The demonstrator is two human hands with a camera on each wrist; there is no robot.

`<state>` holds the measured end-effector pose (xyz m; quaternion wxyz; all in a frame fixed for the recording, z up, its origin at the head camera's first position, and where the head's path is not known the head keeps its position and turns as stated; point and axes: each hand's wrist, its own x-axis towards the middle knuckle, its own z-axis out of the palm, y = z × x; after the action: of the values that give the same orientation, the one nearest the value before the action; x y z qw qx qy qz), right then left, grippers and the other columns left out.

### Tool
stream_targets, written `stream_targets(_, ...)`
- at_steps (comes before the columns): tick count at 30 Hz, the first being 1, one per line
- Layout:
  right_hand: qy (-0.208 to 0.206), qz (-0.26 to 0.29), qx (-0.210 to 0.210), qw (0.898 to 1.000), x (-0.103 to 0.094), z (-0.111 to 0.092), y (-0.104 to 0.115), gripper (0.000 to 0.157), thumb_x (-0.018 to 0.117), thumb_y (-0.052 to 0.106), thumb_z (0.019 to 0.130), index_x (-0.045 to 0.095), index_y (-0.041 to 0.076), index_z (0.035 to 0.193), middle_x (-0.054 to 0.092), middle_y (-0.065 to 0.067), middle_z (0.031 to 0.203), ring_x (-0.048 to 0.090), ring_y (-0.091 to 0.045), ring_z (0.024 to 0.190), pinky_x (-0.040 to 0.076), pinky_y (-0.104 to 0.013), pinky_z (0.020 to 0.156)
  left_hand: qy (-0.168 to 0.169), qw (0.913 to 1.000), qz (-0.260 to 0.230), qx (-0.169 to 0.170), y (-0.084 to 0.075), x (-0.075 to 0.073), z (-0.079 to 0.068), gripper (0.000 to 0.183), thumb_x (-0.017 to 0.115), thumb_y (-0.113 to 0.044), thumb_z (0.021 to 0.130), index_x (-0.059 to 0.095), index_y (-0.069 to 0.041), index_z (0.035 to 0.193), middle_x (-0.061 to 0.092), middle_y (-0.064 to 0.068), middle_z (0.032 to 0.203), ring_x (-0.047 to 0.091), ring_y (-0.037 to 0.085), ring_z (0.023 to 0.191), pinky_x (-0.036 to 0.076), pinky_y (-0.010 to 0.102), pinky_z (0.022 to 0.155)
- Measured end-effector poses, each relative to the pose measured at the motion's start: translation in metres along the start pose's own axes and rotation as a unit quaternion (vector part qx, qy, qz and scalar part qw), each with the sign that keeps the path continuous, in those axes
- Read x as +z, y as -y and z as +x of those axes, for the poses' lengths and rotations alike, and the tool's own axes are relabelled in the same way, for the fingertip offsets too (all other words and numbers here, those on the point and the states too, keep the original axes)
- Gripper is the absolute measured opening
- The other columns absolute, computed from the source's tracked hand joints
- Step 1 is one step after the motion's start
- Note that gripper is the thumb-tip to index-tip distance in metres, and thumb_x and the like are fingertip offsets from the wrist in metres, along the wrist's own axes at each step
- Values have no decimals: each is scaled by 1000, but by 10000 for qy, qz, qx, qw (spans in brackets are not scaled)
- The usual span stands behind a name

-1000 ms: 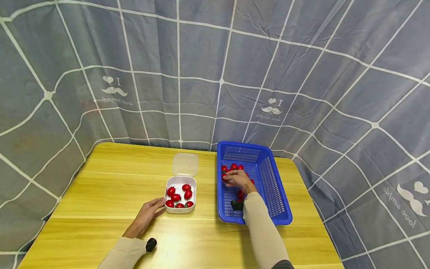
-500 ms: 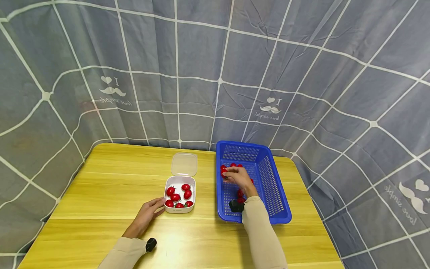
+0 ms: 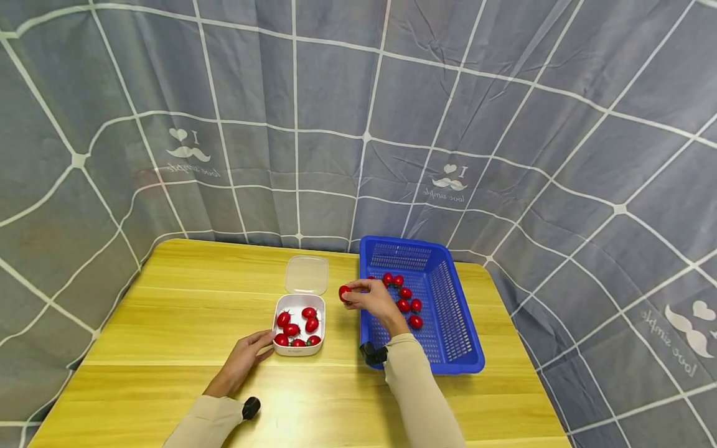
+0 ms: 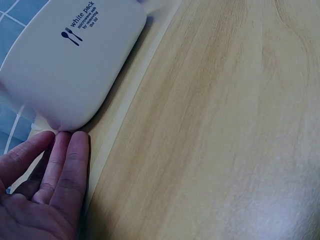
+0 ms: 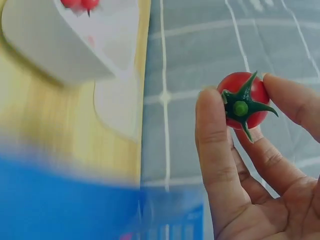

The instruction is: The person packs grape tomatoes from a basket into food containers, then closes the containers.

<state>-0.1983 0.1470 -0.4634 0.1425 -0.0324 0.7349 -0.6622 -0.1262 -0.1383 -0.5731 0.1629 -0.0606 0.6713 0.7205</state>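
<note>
Your right hand (image 3: 376,303) pinches a tomato (image 5: 245,102), fingertips only; your left hand (image 3: 245,356) touches the tub (image 4: 55,75), fingers pretty much straight.

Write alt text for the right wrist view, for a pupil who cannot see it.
The right hand pinches a red tomato, its green calyx facing the viewer. At upper left, a white box holds more tomatoes; a blurred blue basket fills the lower left.

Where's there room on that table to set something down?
The table is bare left of the box, beyond the left hand, and between the sleeves. The gap between box and basket is tight: the right hand holds a tomato over it.
</note>
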Motion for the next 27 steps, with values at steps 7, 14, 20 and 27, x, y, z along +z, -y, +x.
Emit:
stream_targets(7, 323, -105, 69, 9994, 34, 4, -7, 26, 67, -7, 85, 62, -17, 109, 61, -13, 91, 69, -24, 76, 60, -43, 78, 8, 10000, -56, 31, 1, 0, 2, 59, 52, -28, 101, 37, 16, 137, 38, 30, 143, 38, 39, 133, 46, 37, 105)
stream_targets(14, 224, -152, 276, 9993, 66, 14, -22, 25, 69, -6, 84, 63, -15, 105, 65, -10, 82, 70, -24, 69, 60, -47, 76, 0, 10000, -15, 12, 1, -1, 1, 59, 52, -28, 101, 37, 16, 137, 38, 31, 143, 37, 39, 133, 45, 38, 106)
stream_targets(20, -205, -314, 353, 9987, 86, 19, -31, 20, 74, -2, 81, 67, -11, 98, 70, -14, 80, 71, -35, 75, 58, -51, 75, -17, 10000, 10, -28, 0, -1, 1, 61, 53, -30, 100, 37, 16, 138, 37, 31, 143, 37, 39, 134, 44, 39, 106)
stream_targets(27, -742, -617, 307, 9949, 93, 22, -39, 17, 74, 3, 82, 69, -8, 94, 72, -13, 78, 71, -28, 67, 62, -42, 67, -21, 10000, -12, -58, 1, 0, 2, 60, 52, -29, 101, 37, 15, 138, 36, 31, 144, 36, 39, 134, 45, 37, 106)
